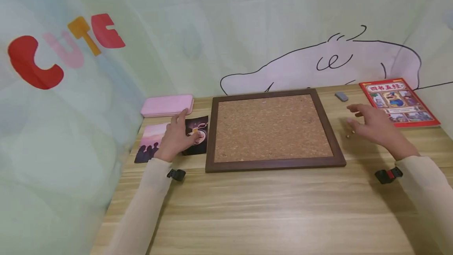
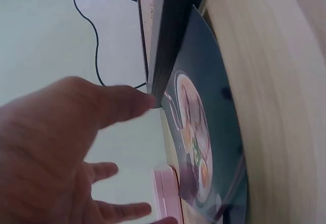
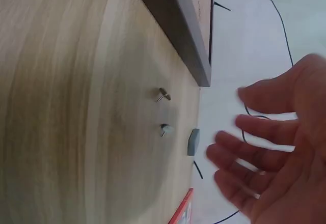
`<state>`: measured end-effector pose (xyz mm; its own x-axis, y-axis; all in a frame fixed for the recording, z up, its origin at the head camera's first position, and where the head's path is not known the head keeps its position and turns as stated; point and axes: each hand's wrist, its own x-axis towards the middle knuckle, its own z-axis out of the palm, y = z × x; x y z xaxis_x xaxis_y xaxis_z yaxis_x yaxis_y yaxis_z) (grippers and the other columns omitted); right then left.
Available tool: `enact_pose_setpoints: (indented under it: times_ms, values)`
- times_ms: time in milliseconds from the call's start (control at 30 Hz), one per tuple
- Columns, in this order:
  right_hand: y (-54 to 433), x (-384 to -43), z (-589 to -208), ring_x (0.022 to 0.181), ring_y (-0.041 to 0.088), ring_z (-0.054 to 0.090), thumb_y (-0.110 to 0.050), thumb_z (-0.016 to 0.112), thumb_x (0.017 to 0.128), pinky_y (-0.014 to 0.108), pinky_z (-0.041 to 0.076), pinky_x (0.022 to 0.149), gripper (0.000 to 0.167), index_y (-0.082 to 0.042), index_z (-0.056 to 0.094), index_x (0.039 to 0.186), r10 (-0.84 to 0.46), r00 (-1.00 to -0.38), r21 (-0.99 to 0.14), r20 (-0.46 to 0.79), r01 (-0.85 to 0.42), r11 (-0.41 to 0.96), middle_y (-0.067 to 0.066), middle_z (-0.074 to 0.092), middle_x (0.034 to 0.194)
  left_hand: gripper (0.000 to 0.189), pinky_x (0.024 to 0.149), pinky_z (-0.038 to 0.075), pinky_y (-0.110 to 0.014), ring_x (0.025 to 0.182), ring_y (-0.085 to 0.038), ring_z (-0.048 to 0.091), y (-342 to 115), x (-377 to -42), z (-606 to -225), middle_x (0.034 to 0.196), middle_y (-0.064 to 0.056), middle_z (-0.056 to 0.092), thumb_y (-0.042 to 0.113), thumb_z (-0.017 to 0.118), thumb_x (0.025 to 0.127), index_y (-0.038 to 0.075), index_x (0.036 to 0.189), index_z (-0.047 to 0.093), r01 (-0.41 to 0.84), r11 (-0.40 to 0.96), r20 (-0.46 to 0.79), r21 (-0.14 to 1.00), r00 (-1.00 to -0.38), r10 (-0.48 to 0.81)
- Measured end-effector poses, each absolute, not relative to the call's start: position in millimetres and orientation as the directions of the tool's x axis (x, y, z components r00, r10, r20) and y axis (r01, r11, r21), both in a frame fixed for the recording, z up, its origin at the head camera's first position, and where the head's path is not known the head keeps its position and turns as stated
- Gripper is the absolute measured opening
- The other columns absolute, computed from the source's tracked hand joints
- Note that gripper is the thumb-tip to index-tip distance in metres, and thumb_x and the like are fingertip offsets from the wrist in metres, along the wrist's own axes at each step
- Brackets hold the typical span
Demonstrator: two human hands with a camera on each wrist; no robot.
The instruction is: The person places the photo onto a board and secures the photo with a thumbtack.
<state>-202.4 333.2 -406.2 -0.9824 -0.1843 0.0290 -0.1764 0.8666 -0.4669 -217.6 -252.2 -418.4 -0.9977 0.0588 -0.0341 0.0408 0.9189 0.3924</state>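
My left hand (image 1: 175,137) hovers over two photos with its fingers spread and holds nothing. Under its thumb lies a dark photo of a plate of food (image 2: 193,127), right beside the corkboard's frame. A pink photo with silhouetted people (image 1: 150,143) sits to its left, partly covered by the hand. On the right, my right hand (image 1: 376,127) is raised above the table, fingers loosely bent around nothing. Below it are two thumbtacks, one tack (image 3: 163,94) on its side and another tack (image 3: 165,129) near it. Between the hands lies a brown-framed corkboard (image 1: 269,129).
A pink case (image 1: 167,105) stands at the back left, close to the left fingertips. Behind the right hand are a small grey eraser-like block (image 1: 341,96) and a red book (image 1: 400,103). A printed curtain (image 1: 198,30) hangs along the table's back and left edges.
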Motion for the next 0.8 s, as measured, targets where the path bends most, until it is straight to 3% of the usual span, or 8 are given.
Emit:
enact_pose_setpoints:
  times_ms: [133, 267, 500, 800]
  values:
    - [342, -204, -408, 0.106, 0.052, 0.066, -0.015, 0.064, 0.099, 0.057, 0.057, 0.086, 0.044, 0.016, 0.063, 0.130, -0.155, -0.987, -0.442, -0.051, -0.117, 0.889, 0.040, 0.068, 0.121, 0.095, 0.108, 0.045, -0.078, 0.144, -0.064, 0.041, -249, -220, -419, 0.165, -0.039, 0.030, 0.039, 0.074, 0.097, 0.014, 0.171, 0.020, -0.014, 0.919, -0.057, 0.395, -0.998, 0.009]
    - [348, -204, -411, 0.096, 0.042, 0.066, -0.015, 0.067, 0.099, 0.037, 0.050, 0.074, 0.039, 0.016, 0.067, 0.122, -0.143, -0.984, -0.427, -0.104, -0.085, 0.900, 0.035, 0.071, 0.109, 0.096, 0.109, 0.044, -0.077, 0.143, -0.064, 0.042, -249, -221, -422, 0.161, -0.041, 0.034, 0.040, 0.076, 0.096, 0.016, 0.171, 0.020, -0.042, 0.917, -0.080, 0.396, -0.997, -0.011]
    - [350, -202, -419, 0.093, 0.037, 0.064, -0.014, 0.068, 0.100, 0.037, 0.048, 0.076, 0.029, 0.011, 0.071, 0.115, -0.136, -0.980, -0.432, -0.147, -0.060, 0.900, 0.029, 0.072, 0.105, 0.101, 0.112, 0.044, -0.075, 0.144, -0.063, 0.040, -253, -223, -425, 0.160, -0.041, 0.034, 0.033, 0.081, 0.094, 0.015, 0.171, 0.018, -0.070, 0.915, -0.113, 0.398, -0.993, -0.027]
    - [352, -199, -426, 0.085, 0.030, 0.061, -0.011, 0.070, 0.099, 0.033, 0.043, 0.072, 0.021, 0.007, 0.075, 0.109, -0.135, -0.986, -0.433, -0.097, -0.080, 0.898, 0.023, 0.074, 0.097, 0.098, 0.111, 0.045, -0.072, 0.139, -0.062, 0.045, -253, -222, -422, 0.153, -0.044, 0.037, 0.026, 0.082, 0.092, 0.010, 0.169, 0.023, -0.059, 0.903, -0.087, 0.425, -0.996, -0.024]
